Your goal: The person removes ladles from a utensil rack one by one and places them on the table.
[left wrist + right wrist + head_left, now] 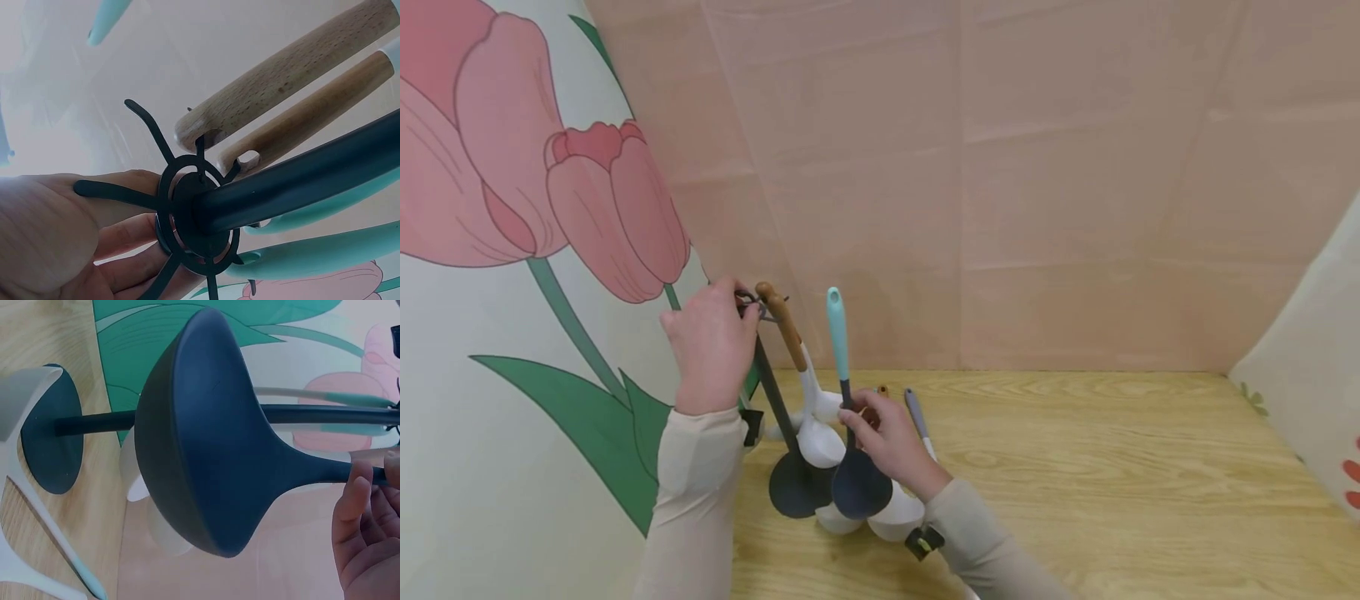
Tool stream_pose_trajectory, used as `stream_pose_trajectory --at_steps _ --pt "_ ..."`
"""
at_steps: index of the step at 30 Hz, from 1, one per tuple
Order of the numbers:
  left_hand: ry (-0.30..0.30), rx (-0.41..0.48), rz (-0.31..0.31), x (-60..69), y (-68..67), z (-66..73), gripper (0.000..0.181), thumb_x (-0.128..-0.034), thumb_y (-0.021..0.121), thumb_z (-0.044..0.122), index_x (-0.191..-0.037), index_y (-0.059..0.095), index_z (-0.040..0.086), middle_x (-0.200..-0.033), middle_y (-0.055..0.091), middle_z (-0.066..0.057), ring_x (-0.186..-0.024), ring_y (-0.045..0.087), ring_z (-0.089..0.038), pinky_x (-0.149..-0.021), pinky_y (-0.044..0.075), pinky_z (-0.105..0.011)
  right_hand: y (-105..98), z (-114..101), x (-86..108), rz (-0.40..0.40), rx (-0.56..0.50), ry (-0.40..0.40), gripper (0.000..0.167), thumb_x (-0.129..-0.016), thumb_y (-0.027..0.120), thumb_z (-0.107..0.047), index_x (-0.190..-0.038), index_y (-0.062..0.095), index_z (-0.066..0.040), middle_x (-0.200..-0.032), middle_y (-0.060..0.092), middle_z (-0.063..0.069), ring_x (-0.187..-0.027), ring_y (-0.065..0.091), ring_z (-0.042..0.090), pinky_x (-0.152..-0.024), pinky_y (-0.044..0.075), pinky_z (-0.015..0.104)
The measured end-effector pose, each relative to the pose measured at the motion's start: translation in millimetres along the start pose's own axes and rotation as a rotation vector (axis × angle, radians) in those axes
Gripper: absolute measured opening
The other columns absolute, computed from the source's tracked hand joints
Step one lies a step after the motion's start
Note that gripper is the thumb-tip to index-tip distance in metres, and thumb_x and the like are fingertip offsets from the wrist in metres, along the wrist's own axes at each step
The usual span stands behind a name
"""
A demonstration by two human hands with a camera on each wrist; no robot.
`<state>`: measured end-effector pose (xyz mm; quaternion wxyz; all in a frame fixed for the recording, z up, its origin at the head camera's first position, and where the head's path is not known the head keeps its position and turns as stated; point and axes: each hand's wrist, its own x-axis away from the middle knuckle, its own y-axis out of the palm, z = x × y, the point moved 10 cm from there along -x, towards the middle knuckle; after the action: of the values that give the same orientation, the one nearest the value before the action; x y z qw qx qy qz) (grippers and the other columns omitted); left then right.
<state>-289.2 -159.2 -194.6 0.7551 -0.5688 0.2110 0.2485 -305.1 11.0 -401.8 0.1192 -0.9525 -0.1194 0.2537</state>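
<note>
A dark ladle [861, 485] with a turquoise handle [837, 333] is upright in my right hand [891, 437], which pinches its dark shaft; the bowl fills the middle of the right wrist view [206, 437]. My left hand [711, 346] grips the top of a black stand [772, 387], at its ring of hooks [164, 200]. Two wooden-handled utensils hang from the hooks, their handles [294, 72] side by side in the left wrist view. Turquoise handles [325, 250] hang there too. The stand's round base [793, 492] rests on the table.
White ladle bowls [898, 512] lie on the wooden table [1112, 467] by the base. A utensil with a grey-blue handle [916, 412] lies behind my right hand. A tulip-printed wall [505, 317] rises at left, a pinkish sheet [1000, 208] at the back.
</note>
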Motion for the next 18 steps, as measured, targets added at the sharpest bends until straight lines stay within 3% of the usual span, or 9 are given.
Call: stream_pose_trajectory --at_steps 8,18 --pt "-0.004 -0.005 -0.011 -0.1 1.1 -0.6 0.014 -0.0959 0.067 0.016 -0.103 0.069 0.004 -0.093 0.073 -0.017 -0.080 0.066 -0.035 -0.079 0.038 -0.055 -11 4 2.8 0.016 0.032 -0.031 0.016 -0.098 0.064 -0.027 -0.104 0.070 -0.012 -0.083 0.066 0.000 -0.055 0.056 0.010 -0.050 0.049 0.028" --pt "-0.002 -0.005 -0.006 -0.9 0.2 -0.6 0.015 -0.0957 0.067 0.016 -0.104 0.069 0.004 -0.093 0.073 -0.017 -0.080 0.066 -0.035 -0.079 0.037 -0.055 -35 26 7.6 0.021 0.077 0.077 0.018 -0.098 0.066 -0.027 -0.108 0.070 -0.013 -0.089 0.066 -0.002 -0.059 0.055 0.012 -0.052 0.048 0.028"
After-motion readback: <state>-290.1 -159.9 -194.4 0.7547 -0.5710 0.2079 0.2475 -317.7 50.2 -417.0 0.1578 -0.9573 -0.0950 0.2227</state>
